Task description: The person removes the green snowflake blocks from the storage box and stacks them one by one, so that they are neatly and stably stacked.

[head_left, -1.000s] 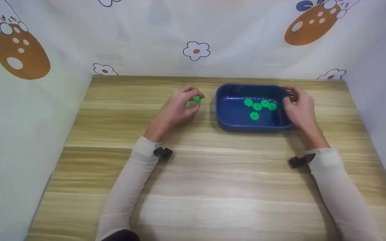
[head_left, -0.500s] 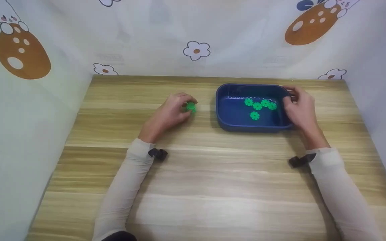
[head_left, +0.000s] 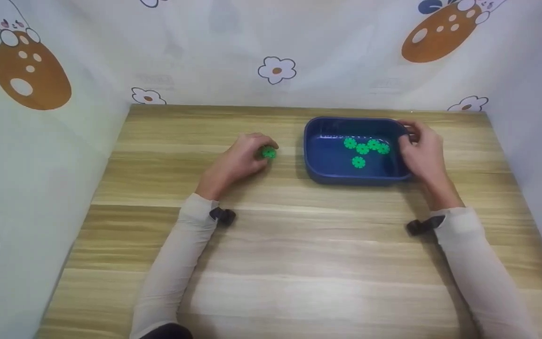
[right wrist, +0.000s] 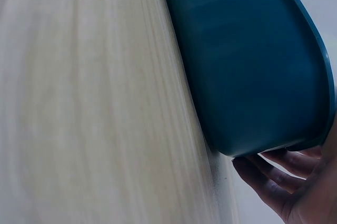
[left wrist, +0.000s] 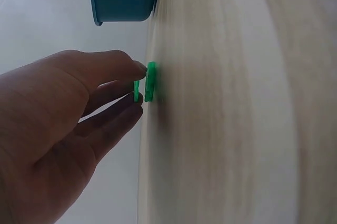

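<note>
Left hand (head_left: 240, 157) moved away from blue box (head_left: 358, 180), fingers slightly parted, pinching 1 green disc (head_left: 269, 152), right hand (head_left: 424, 153) gripping box

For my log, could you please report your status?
Left hand pinching green flower-shaped plastic disc, another beneath. Right hand gripping blue rectangular plastic bin. Bin's wall between left hand and discs inside.

We are pinching one green disc (left wrist: 136, 92) just beside a parallel second disc (left wrist: 150, 83); five notched discs (head_left: 362, 149) are lying in the blue box (head_left: 327, 162) we are gripping.
</note>
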Motion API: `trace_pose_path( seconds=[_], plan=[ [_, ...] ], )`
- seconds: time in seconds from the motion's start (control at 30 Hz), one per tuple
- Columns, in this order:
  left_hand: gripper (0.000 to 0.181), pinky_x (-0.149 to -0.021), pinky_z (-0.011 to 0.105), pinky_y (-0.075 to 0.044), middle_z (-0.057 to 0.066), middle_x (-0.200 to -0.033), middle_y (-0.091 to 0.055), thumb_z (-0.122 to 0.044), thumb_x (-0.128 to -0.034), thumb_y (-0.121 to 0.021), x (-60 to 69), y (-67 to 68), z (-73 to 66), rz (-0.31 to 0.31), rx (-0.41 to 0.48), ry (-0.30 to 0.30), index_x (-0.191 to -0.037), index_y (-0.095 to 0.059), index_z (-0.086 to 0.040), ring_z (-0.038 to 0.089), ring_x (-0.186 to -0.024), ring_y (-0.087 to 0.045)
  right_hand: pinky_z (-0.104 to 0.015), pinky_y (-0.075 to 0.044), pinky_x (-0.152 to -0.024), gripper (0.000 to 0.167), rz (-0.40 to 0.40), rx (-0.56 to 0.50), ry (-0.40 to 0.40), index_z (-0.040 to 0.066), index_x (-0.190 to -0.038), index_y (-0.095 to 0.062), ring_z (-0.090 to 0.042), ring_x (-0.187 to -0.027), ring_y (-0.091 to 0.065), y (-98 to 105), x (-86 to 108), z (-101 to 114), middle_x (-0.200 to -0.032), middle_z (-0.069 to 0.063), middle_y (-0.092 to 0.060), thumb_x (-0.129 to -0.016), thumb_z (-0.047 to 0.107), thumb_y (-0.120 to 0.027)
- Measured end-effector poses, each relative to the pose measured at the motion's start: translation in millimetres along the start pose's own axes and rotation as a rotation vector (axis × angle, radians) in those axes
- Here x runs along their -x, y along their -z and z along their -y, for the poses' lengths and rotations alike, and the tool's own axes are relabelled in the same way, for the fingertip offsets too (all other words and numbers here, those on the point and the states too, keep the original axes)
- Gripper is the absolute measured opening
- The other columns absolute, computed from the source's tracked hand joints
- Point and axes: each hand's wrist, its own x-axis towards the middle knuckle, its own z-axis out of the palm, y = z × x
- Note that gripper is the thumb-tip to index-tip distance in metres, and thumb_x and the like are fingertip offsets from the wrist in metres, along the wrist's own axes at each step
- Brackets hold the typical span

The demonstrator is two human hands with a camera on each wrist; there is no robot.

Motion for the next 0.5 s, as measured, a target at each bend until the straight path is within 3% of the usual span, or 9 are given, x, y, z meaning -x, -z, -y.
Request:
trace_pose_path(
  seconds=[0.13, 0.37, 0.5],
  plan=[
    [0.033, -0.108, 0.044, -0.058, 0.016, -0.127, -0.076, 0.001, -0.093, -0.073, 0.2, -0.7, 0.7, 0.008, -0.01, 0.0, -0.126, -0.075, 0.0, 0.031, -0.122, -0.071, -0.01, -0.049, -0.087, 0.041, -0.033, 0.015, 0.035, 0.006, -0.139, -0.071, -0.011, -0.101, -0.07, -0.8, 0.2, 0.5, -0.129, -0.02, -0.077, -0.102, 0.009, -0.054],
    [0.033, -0.109, 0.044, -0.058, 0.017, -0.129, -0.075, -0.002, -0.0951, -0.073, 0.6, -0.9, 2.2, 0.012, 0.001, 0.016, -0.128, -0.074, 0.0, 0.032, -0.123, -0.07, -0.015, -0.05, -0.088, 0.041, -0.021, 0.016, 0.023, 0.008, -0.14, -0.07, -0.025, -0.109, -0.072, -0.6, 0.5, 1.2, -0.133, -0.019, -0.076, -0.103, 0.011, -0.054],
    [0.032, -0.108, 0.044, -0.058, 0.016, -0.129, -0.075, -0.004, -0.0967, -0.074, 0.5, -1.2, 2.9, 0.012, 0.007, 0.017, -0.128, -0.074, -0.001, 0.03, -0.123, -0.07, -0.015, -0.05, -0.088, 0.041, -0.02, 0.015, 0.02, 0.008, -0.14, -0.07, -0.027, -0.11, -0.071, -0.6, 1.0, 1.1, -0.133, -0.019, -0.075, -0.103, 0.01, -0.055]
  ],
)
